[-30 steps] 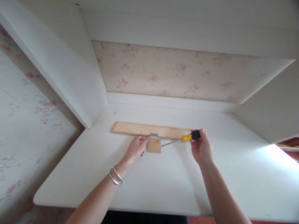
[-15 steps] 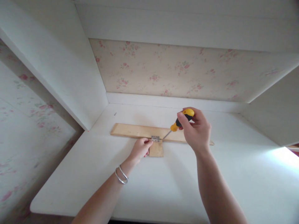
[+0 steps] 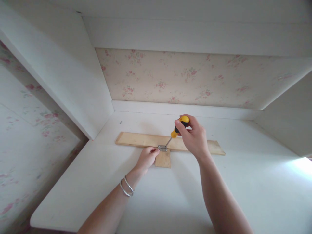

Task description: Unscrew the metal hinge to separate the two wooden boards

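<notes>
My right hand [image 3: 194, 136] is wrapped round the yellow and black handle of a screwdriver [image 3: 174, 132]. Its shaft slants down to the left, and the tip meets the upper right part of a small metal hinge [image 3: 162, 148]. The hinge lies across the joint between a long wooden board [image 3: 138, 139] and a short wooden piece [image 3: 162, 159] that sticks out toward me. My left hand [image 3: 147, 159] is closed at the left end of the hinge, thumb and forefinger pinching there; its other fingers are partly hidden.
A white desk top [image 3: 102, 182] carries the wood. Behind the board, at the left, lies a small screw-like metal piece [image 3: 121, 122]. A white side panel [image 3: 65, 74] rises at the left, and a wall with floral paper [image 3: 151, 74] stands at the back.
My right hand has moved left with the screwdriver, and its tip has gone from just right of the hinge onto the hinge. My left hand has stayed at the hinge's left end.
</notes>
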Demonstrator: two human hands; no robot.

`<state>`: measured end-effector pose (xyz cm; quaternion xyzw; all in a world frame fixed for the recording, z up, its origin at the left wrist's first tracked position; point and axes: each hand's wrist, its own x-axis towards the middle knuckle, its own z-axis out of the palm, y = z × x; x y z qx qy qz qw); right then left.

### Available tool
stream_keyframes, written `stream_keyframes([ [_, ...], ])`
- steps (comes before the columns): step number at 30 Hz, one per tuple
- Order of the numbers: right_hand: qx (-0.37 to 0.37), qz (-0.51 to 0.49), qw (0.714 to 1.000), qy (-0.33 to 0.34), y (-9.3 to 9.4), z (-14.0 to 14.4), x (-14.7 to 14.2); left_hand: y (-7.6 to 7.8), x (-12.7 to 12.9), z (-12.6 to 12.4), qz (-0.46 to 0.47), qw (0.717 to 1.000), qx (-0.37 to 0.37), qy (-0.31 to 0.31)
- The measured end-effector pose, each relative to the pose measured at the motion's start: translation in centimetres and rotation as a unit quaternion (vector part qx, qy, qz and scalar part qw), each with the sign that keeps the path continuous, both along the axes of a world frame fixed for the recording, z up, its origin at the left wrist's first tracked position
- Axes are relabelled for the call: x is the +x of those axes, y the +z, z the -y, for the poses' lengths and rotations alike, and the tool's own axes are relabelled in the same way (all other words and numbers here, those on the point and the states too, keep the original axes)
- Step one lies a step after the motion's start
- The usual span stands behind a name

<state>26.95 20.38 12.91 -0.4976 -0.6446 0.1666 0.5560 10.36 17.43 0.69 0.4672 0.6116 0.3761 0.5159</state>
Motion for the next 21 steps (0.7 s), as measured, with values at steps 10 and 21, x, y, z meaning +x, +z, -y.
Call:
stream_keyframes([
  [10,-0.023,0.052,0.998,0.011,-0.28,0.1,0.17,0.08,0.03,0.22,0.036,0.999,-0.013,-0.009],
  [21,-0.022,0.034,0.999,0.0,-0.44,-0.04,0.23,-0.45,-0.21,0.29,-0.002,0.999,0.037,-0.009],
])
